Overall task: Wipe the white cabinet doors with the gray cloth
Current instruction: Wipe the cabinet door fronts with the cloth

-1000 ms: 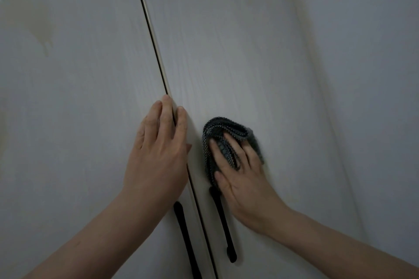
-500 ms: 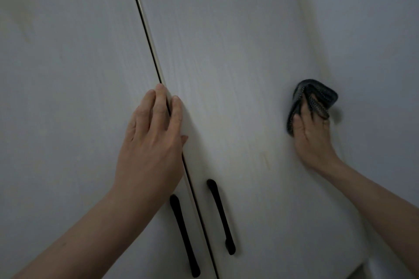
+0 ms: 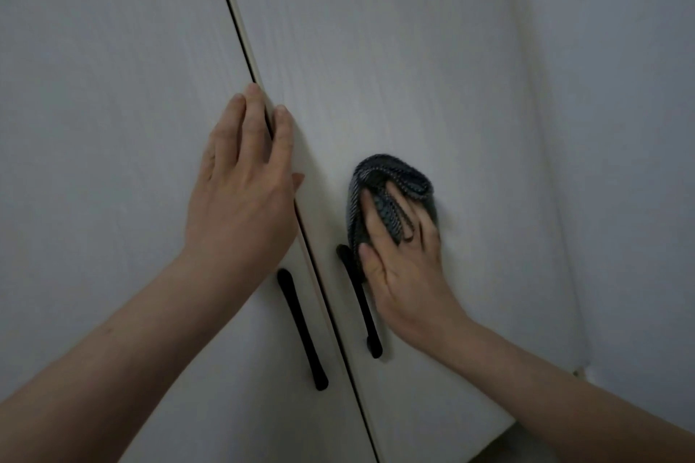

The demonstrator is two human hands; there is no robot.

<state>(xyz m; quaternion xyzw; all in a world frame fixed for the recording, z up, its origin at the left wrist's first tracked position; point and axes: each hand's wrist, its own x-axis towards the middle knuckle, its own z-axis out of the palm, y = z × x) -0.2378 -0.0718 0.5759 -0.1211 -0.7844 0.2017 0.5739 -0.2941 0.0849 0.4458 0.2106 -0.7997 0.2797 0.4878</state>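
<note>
Pressing the gray cloth (image 3: 391,195) against the right door (image 3: 432,68), your right hand (image 3: 404,267) sits low on the panel, just beside the top of that door's black handle (image 3: 363,308). The cloth lies bunched under and above your fingers, with folds showing between them, so the wad leads toward the upper part of the door while your palm trails below it. Most of the panel that shows runs up and to the right of the cloth, toward the door's far edge by the wall (image 3: 620,124); judging by that, your next stroke likely goes that way or upward, and the right hand is the one placed for it.

Your right fingers (image 3: 427,225) are nearly straight and spread, pushing the cloth flat to the surface; one fold is caught between two of them, though whether they pinch it is hard to tell.

Your left hand (image 3: 244,192) lies flat across the seam (image 3: 240,38) between the left door (image 3: 113,86) and the right one, fingers straight and close together, tips pointing up along the gap. It holds nothing and looks to be steadying the doors. The left door's handle (image 3: 301,331) hangs below your wrist, untouched.
</note>
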